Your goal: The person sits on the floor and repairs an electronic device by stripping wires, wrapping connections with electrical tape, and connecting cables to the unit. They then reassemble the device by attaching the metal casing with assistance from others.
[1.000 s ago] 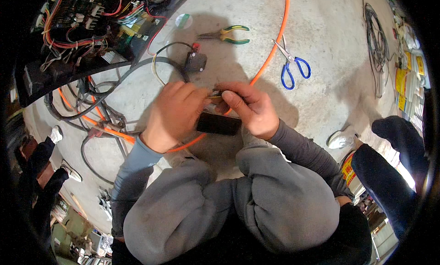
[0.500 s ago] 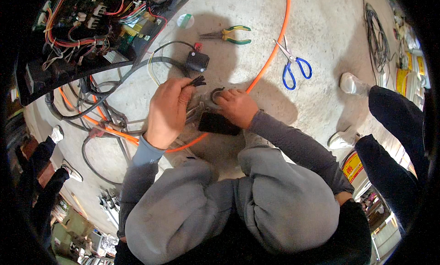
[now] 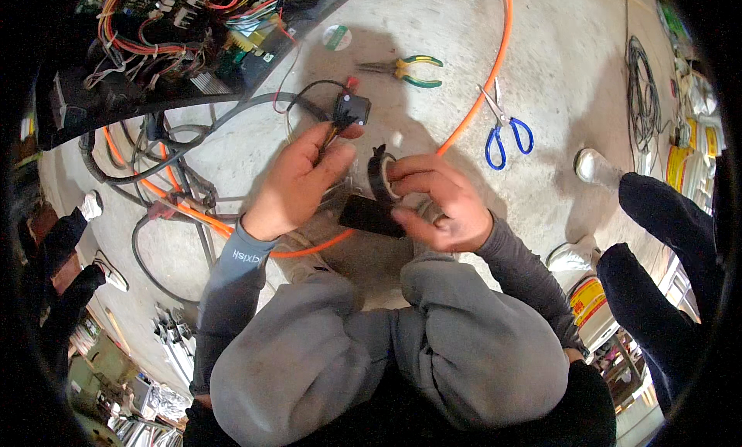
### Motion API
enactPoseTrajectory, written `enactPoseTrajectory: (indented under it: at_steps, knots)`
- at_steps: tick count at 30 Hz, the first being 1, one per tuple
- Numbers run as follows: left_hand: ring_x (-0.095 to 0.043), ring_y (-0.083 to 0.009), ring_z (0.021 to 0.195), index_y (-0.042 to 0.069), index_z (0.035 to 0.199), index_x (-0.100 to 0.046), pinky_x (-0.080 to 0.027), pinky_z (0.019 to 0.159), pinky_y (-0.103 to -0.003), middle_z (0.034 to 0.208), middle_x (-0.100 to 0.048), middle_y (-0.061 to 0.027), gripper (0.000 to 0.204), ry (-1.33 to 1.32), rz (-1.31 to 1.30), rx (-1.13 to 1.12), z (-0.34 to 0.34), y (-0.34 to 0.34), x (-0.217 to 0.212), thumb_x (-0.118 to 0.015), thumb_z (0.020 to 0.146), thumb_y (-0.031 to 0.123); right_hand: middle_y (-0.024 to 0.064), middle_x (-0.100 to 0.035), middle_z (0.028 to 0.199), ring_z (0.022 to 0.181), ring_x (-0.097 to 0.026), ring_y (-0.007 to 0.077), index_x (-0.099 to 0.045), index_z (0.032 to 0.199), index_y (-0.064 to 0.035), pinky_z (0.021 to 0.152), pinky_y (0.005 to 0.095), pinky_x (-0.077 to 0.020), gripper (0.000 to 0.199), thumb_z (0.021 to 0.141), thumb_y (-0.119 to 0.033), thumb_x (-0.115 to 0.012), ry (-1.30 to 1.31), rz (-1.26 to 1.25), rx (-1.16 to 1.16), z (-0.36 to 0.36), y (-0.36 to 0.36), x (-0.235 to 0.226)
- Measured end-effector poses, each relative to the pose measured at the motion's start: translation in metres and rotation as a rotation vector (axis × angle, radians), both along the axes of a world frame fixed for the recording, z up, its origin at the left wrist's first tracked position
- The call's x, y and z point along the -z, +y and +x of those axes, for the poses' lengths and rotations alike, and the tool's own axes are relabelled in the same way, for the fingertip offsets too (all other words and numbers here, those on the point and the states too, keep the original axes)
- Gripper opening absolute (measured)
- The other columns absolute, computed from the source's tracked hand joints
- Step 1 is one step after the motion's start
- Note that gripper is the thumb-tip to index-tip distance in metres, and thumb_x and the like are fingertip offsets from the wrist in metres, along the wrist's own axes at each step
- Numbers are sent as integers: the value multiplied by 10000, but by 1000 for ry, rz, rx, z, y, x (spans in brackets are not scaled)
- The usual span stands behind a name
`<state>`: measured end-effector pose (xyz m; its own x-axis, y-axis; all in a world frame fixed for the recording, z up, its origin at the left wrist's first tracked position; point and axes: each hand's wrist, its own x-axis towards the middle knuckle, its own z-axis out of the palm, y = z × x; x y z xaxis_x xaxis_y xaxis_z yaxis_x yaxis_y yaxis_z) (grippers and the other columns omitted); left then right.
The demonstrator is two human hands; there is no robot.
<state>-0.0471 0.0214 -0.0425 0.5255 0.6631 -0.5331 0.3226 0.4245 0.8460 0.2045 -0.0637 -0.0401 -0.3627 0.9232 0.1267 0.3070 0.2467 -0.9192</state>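
Observation:
My left hand (image 3: 297, 176) is closed on a bundle of dark wires (image 3: 337, 130), the ends poking out past thumb and fingers. Just beyond it lies a small black box (image 3: 353, 107) with a red part on top. A roll of black tape (image 3: 377, 176) with a pale core is gripped by the fingers of my right hand (image 3: 440, 196), its loose end sticking up. Below the roll, a flat black rectangular object (image 3: 369, 216) sits between my feet, partly hidden by my right hand.
Pliers (image 3: 417, 69) and blue-handled scissors (image 3: 506, 130) lie farther off on the concrete floor. An orange cable (image 3: 506, 29) runs past them. Tangled black cables (image 3: 166, 157) and an opened electronics unit (image 3: 154, 76) occupy the left. People stand at both sides; coiled cable (image 3: 641, 91) lies far right.
My right hand has lifted the tape roll from low near the black rectangle and turned it. The left hand, holding the wires, has shifted slightly toward the black box. The view has shifted a little.

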Motion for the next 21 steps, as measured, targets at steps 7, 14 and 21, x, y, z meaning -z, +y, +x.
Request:
enactPoseTrajectory:
  at_steps: [7,14,21]
  knots:
    - [-531,-49,887,42,1307,-634,-459,794,-224,995,-618,58,319,-216,-131,-19,10,-6,-5,-648,1050,231,147,-704,1058,1086,-657,338,-667,987,-50,883,464,-531,348,752,-163,-898,110,136,51,-9,2,11]
    - [-516,-57,839,48,1165,-636,-451,762,-237,935,-595,56,212,-116,-80,-53,12,-9,-14,-643,1049,226,98,-719,983,1014,-643,311,-692,1175,-59,938,426,-484,429,799,-187,-856,-46,-2,258,-14,2,-5]
    - [-600,-133,899,6,1173,-597,-492,823,-287,963,-641,-56,224,42,296,-39,25,-31,-27,-599,1060,200,87,-667,795,801,-600,305,-717,1082,-33,729,440,-453,266,849,-146,-782,-52,-52,264,-21,11,-9]
